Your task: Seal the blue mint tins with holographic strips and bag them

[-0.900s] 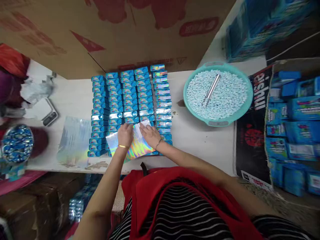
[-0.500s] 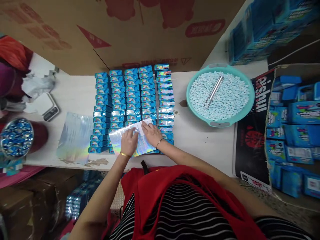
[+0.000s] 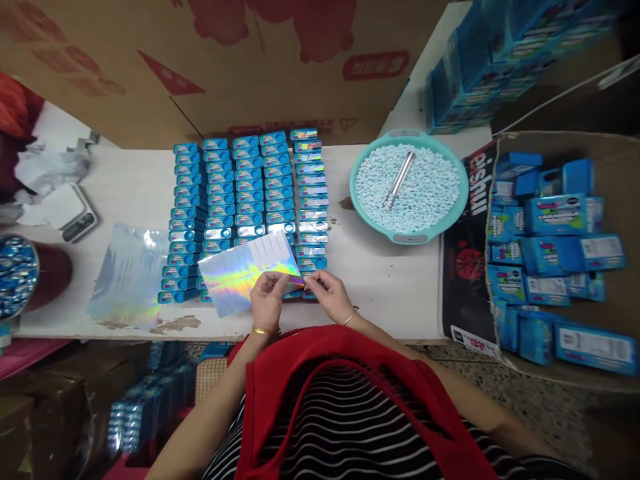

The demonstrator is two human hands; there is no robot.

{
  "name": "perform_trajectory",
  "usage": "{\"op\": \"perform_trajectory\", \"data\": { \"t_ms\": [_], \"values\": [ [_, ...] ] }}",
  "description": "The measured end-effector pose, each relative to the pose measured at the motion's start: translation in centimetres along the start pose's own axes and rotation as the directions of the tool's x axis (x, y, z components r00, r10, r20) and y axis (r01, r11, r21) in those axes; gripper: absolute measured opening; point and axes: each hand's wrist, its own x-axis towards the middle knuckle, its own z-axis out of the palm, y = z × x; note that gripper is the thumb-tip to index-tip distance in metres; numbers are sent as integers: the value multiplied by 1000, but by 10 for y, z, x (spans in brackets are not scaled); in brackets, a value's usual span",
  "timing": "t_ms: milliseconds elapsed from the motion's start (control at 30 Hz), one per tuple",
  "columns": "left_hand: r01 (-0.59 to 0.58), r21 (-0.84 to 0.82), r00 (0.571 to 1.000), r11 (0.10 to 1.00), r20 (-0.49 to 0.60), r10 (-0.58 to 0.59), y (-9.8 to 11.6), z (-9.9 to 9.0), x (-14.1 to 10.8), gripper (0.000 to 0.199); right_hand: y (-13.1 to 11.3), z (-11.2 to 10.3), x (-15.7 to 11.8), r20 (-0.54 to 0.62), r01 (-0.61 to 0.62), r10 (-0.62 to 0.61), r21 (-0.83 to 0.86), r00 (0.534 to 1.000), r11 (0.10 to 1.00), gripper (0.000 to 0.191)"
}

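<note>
A shiny holographic sticker sheet (image 3: 235, 267) lies tilted over the near part of the blue tins. My left hand (image 3: 269, 299) pinches its lower right edge between thumb and fingers. Just to the right, my right hand (image 3: 330, 295) is closed in a pinch at the sheet's corner, on what looks like a small shiny sticker strip (image 3: 296, 280). Beneath and beyond the sheet stand several columns of blue tins (image 3: 249, 180). The rightmost column of tins (image 3: 313, 193) carries shiny strips on its tops.
A turquoise basin (image 3: 409, 237) of pale blue mints with a metal tube (image 3: 400, 180) stands right. Another holographic sheet (image 3: 130, 273) and a white scale (image 3: 70, 210) lie left. A large cardboard box (image 3: 280, 87) stands behind; an open carton (image 3: 620, 267) of blue packs is far right.
My hands have moved from lying on the sheet to its lower right edge, where both now pinch. The sheet has shifted and the whole view has swung to the right.
</note>
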Motion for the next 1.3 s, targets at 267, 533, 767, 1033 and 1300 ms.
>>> {"op": "perform_trajectory", "data": {
  "t_ms": [267,533,767,1033,1300],
  "values": [
    [-248,336,968,908,126,218,-36,46,21,12,24,-49,18,-163,-70,18,-320,987,945,27],
    [-314,745,944,589,177,280,-45,68,36,5,29,-66,46,-84,-114,77,-738,993,665,21],
    [-392,812,911,431,279,303,-45,60,40,22,54,-65,37,-181,-144,30,-655,983,742,32],
    [-706,698,706,115,682,191,-60,31,27,49,73,-51,14,24,50,-48,-728,999,684,50],
    [-686,667,710,290,529,465,-30,-18,76,38,26,-40,40,3,84,-166,-871,986,485,56]
  ]
}}
